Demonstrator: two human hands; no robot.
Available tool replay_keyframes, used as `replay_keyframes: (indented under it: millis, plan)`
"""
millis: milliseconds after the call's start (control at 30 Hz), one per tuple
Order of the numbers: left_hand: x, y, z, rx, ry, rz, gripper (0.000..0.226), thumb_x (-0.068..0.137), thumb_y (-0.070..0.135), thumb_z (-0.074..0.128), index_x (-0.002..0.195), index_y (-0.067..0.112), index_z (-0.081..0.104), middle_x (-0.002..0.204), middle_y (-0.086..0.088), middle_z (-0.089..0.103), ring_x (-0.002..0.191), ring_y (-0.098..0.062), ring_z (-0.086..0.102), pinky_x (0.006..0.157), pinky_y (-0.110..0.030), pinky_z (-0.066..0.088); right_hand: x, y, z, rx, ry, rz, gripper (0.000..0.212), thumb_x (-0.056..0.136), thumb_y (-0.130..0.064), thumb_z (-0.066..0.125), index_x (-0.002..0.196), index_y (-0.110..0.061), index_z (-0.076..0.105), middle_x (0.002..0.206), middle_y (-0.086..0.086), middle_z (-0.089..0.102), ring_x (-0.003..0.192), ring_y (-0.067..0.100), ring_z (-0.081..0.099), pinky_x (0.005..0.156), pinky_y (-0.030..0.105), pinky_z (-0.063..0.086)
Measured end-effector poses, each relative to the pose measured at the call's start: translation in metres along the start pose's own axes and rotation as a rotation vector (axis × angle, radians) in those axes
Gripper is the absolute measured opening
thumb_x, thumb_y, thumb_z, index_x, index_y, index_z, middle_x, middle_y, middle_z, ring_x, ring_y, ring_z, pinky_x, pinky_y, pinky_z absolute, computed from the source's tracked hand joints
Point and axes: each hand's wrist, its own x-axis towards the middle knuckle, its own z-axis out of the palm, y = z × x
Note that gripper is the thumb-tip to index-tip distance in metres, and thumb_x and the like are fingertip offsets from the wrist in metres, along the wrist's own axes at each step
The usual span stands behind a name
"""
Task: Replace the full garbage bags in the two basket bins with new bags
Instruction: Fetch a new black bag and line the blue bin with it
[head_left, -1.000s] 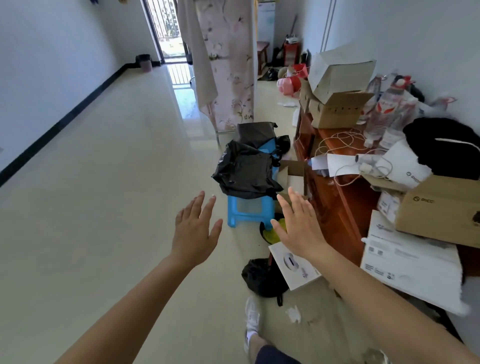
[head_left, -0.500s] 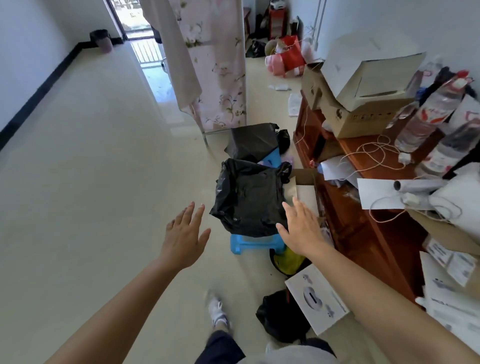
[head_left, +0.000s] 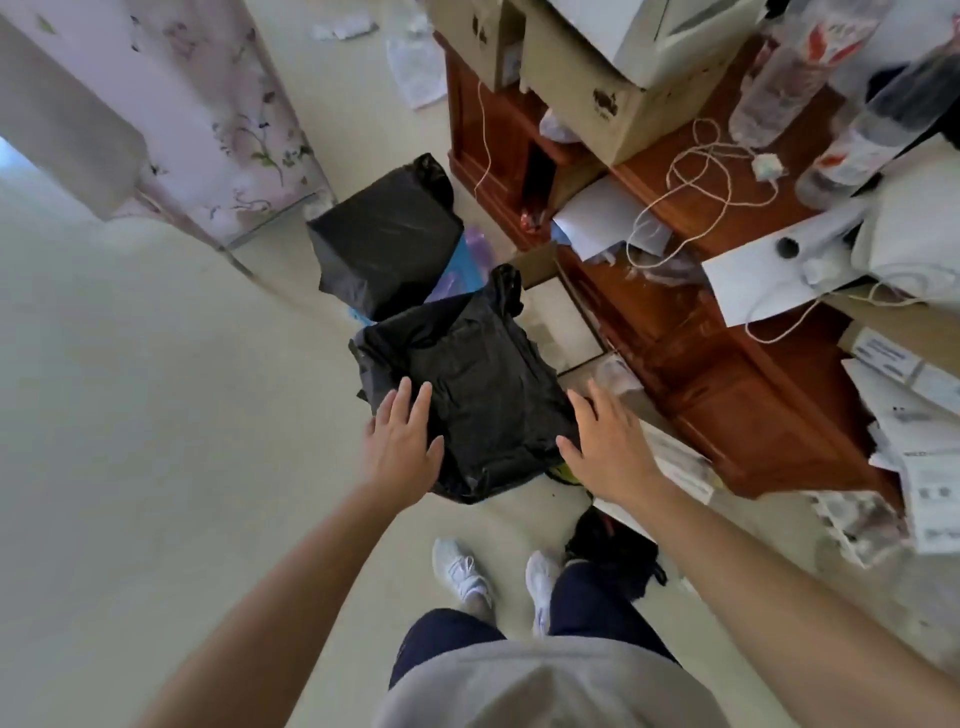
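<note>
Two black garbage bags stand on the floor in front of me. The near bag (head_left: 478, 395) is full and bulky, with a knotted tuft at its far right corner. The far bag (head_left: 387, 236) sits just behind it, partly over something blue. My left hand (head_left: 402, 447) is at the near bag's left edge with fingers straight and spread. My right hand (head_left: 610, 444) is at the bag's right edge, fingers also straight. Neither hand grips anything. The bins under the bags are hidden.
A wooden cabinet (head_left: 727, 395) crowded with cardboard boxes (head_left: 613, 88), bottles, papers and a white cable stands on the right. A floral cloth (head_left: 223, 119) hangs at the upper left. A small black bag (head_left: 613, 545) lies by my white shoes (head_left: 462, 571).
I have stepped up to the bags and the view has tilted down. Both hands have come down to the sides of the near black bag.
</note>
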Motion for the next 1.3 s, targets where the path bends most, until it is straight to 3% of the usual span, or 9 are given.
replay_keyframes:
  millis: [267,433,533,633,733,833,967,1067,1300]
  plan:
    - [0.117,-0.038,0.126,0.048,-0.154,0.032,0.069,0.100,0.032,0.047,0.157,0.021,0.009,0.165,-0.005,0.001,0.151,-0.028,0.005,0.117,-0.045,0.026,0.104,-0.018,0.135,0.184,-0.063,0.163,0.077,0.099,-0.040,0.048,0.158,-0.014,0.005,0.164,0.016,0.004,0.151,0.033,0.008,0.119,0.044,0.020]
    - [0.160,-0.047,0.192,0.028,-0.077,0.065,0.067,0.099,0.021,0.048,0.156,0.014,0.014,0.165,-0.008,0.003,0.144,-0.032,0.022,0.103,-0.045,0.041,0.153,-0.013,0.196,0.127,0.020,0.193,0.083,0.097,-0.033,0.052,0.158,-0.010,0.001,0.162,0.025,0.005,0.150,0.040,0.005,0.120,0.050,0.016]
    - [0.175,-0.046,0.213,0.040,-0.091,0.027,0.068,0.099,0.020,0.048,0.156,0.014,0.012,0.160,-0.010,0.025,0.131,-0.034,0.037,0.098,-0.044,0.044,0.163,-0.008,0.208,0.094,0.011,0.238,0.085,0.096,-0.032,0.055,0.157,-0.008,0.000,0.156,0.023,0.029,0.147,0.038,0.022,0.120,0.052,0.012]
    - [0.177,-0.046,0.217,0.100,-0.139,-0.004,0.064,0.096,0.017,0.053,0.153,0.015,0.023,0.127,-0.012,0.059,0.115,-0.036,0.048,0.088,-0.044,0.043,0.165,0.000,0.205,0.056,0.007,0.227,0.080,0.093,-0.028,0.062,0.156,-0.011,0.016,0.121,0.009,0.064,0.120,0.029,0.054,0.117,0.050,0.018]
    - [0.168,-0.044,0.207,0.129,-0.155,0.003,0.046,0.092,0.010,0.054,0.137,0.017,0.053,0.111,-0.012,0.063,0.107,-0.037,0.052,0.083,-0.045,0.044,0.162,0.006,0.189,0.090,0.013,0.134,0.050,0.091,-0.026,0.062,0.139,-0.018,0.051,0.107,0.005,0.067,0.107,0.029,0.058,0.106,0.043,0.035]
    - [0.157,-0.039,0.186,0.047,-0.108,-0.026,0.037,0.090,0.005,0.051,0.122,0.017,0.067,0.107,-0.013,0.061,0.103,-0.037,0.052,0.081,-0.045,0.047,0.160,0.003,0.162,0.247,0.000,0.066,0.031,0.089,-0.021,0.066,0.120,-0.017,0.065,0.104,0.009,0.062,0.104,0.032,0.056,0.089,0.043,0.045]
    - [0.136,-0.034,0.133,-0.066,0.040,-0.100,0.027,0.096,0.009,0.049,0.115,0.009,0.067,0.110,-0.015,0.060,0.102,-0.038,0.054,0.087,-0.047,0.048,0.159,-0.010,0.118,0.383,-0.064,0.040,0.025,0.090,-0.021,0.066,0.114,-0.018,0.063,0.115,0.006,0.053,0.106,0.027,0.055,0.078,0.036,0.046]
    - [0.113,-0.033,0.067,-0.098,0.215,-0.140,0.022,0.095,0.009,0.051,0.110,0.007,0.067,0.106,-0.015,0.061,0.098,-0.037,0.057,0.081,-0.045,0.049,0.155,-0.033,0.068,0.456,-0.089,-0.019,0.028,0.091,-0.026,0.066,0.117,-0.018,0.058,0.120,0.004,0.049,0.098,0.026,0.058,0.077,0.033,0.044]
    - [0.009,-0.070,-0.075,-0.036,0.671,-0.379,0.016,0.089,0.006,0.057,0.097,0.009,0.070,0.094,-0.011,0.063,0.088,-0.033,0.061,0.064,-0.040,0.051,0.142,-0.147,-0.037,0.660,-0.141,-0.327,0.027,0.093,-0.026,0.062,0.119,-0.021,0.058,0.117,0.001,0.065,0.108,0.022,0.060,0.084,0.030,0.045]
